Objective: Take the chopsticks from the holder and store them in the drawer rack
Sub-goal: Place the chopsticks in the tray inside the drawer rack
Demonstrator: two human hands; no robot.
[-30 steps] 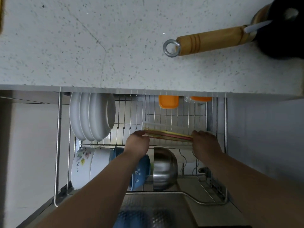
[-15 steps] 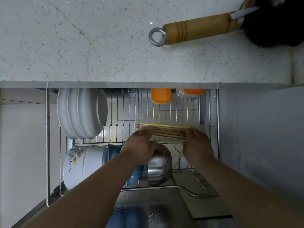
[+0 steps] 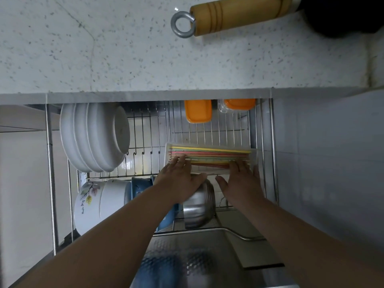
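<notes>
Several coloured chopsticks (image 3: 209, 155) lie side by side in a clear shallow tray (image 3: 254, 155) that rests on the wire drawer rack (image 3: 272, 146), right of centre. My left hand (image 3: 180, 179) lies flat with its fingertips on the chopsticks' left ends. My right hand (image 3: 242, 180) lies flat with its fingertips on their right part. Both hands have their fingers spread and grip nothing. The near edge of the tray is hidden under my fingers.
White plates (image 3: 94, 136) stand at the rack's left. Below them sit white bowls (image 3: 94, 202), blue bowls (image 3: 143, 186) and a steel bowl (image 3: 199, 206). Two orange-lidded boxes (image 3: 198, 111) stand at the back. A wooden pan handle (image 3: 232, 14) lies on the speckled counter (image 3: 104, 48).
The tray of chopsticks went from held up between my hands to lying on the rack. My hands opened and now rest flat on top of it.
</notes>
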